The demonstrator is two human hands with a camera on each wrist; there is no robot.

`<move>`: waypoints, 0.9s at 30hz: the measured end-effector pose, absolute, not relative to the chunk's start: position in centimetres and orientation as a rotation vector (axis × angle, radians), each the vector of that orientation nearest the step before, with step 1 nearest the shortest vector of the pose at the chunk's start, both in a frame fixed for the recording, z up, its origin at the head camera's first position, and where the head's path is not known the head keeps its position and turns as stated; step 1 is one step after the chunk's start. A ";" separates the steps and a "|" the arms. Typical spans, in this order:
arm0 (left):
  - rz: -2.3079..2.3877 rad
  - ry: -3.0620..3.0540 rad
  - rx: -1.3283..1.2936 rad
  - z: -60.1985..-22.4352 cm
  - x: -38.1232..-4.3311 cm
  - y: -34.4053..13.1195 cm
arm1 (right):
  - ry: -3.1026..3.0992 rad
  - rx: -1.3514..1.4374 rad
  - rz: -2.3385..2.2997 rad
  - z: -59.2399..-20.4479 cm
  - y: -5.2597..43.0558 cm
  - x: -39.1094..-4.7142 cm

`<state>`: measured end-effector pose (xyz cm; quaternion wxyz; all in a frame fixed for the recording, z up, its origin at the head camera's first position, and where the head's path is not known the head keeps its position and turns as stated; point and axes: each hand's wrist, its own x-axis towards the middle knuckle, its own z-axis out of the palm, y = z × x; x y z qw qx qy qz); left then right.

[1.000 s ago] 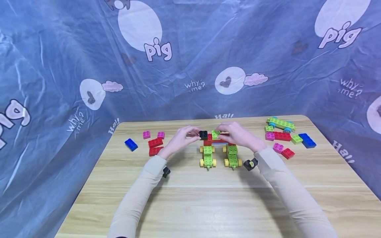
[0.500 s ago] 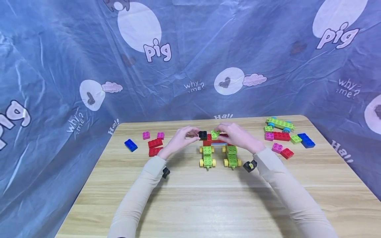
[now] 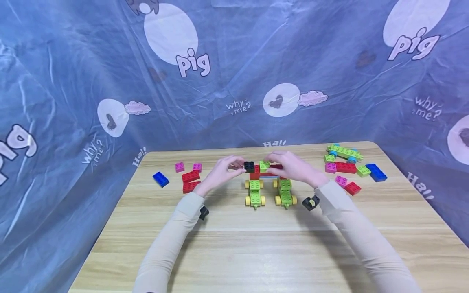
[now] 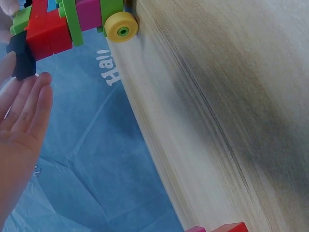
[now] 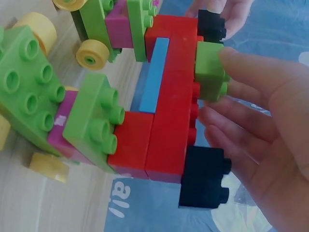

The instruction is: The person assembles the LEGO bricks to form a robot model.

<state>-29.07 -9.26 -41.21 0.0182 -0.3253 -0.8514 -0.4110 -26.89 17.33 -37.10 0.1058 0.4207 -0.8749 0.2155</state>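
Note:
My left hand (image 3: 227,167) pinches a black brick (image 3: 249,167) at the left end of a red brick beam (image 5: 174,96). With thumb and fingers, my right hand (image 3: 291,167) grips a small light-green brick (image 5: 209,70) sitting on top of that beam. A second black brick (image 5: 203,176) is fixed at the beam's other end; in the head view the right hand hides it. Under the beam runs a blue brick (image 5: 155,77). Magenta bricks (image 5: 119,24) and green bricks form its legs, which stand on two green wheeled bases (image 3: 255,198) with yellow wheels.
To the left lie a blue brick (image 3: 161,179), pink bricks (image 3: 179,167) and red bricks (image 3: 191,176). At the right are a green car base (image 3: 344,152) with blue wheels, a long red brick (image 3: 345,167), a blue brick (image 3: 376,172) and several small bricks. A patterned blue cloth (image 3: 205,122) hangs behind the table.
The right wrist has shifted slightly to the right. Both hands keep hold of the same bricks, and the loose bricks have stayed in place.

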 end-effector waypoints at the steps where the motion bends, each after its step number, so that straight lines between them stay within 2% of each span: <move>1: -1.279 -2.646 -1.009 -41.2 -29.1 -9.3 | -2.575 1.246 0.641 -37.1 17.4 -27.0; 14: -1.266 -2.650 -1.012 -41.4 -29.3 -9.3 | -2.597 1.035 0.584 -35.0 21.3 -27.3; 27: -1.303 -2.671 -0.985 -41.2 -29.0 -9.3 | -2.638 0.627 0.506 -35.1 28.0 -28.7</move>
